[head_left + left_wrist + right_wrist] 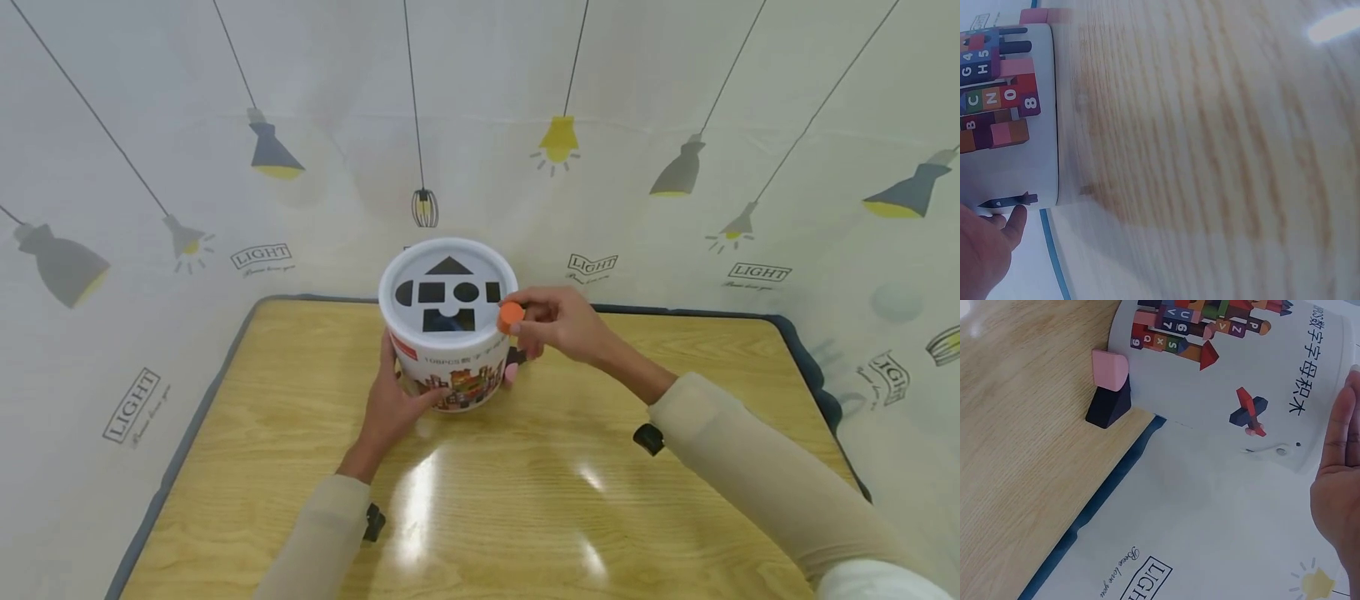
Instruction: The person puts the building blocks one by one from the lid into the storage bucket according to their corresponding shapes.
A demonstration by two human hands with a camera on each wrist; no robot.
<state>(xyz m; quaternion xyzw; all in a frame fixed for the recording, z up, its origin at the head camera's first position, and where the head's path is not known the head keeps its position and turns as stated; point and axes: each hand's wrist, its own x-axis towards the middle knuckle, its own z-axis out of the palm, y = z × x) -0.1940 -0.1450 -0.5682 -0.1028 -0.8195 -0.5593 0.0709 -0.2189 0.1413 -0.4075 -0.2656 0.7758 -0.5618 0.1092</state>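
Observation:
A white block bucket (450, 354) stands on the wooden table, its lid (408, 321) cut with triangle, circle, square and other shaped holes. My left hand (393, 404) holds the bucket's left side, thumb across the printed front; the left wrist view shows this hand (988, 256) against the wall. Between thumb and fingers, my right hand (566, 325) pinches an orange round block (512, 317) at the lid's right rim. That block is hidden in the right wrist view, where the hand (1341, 450) lies along the bucket's upper edge.
Beside the bucket's base on the right, a pink rounded block (1110, 370) and a black triangular block (1110, 406) touch each other. The table (525, 500) meets a lamp-printed cloth (330, 167) with a dark blue edge at back and sides.

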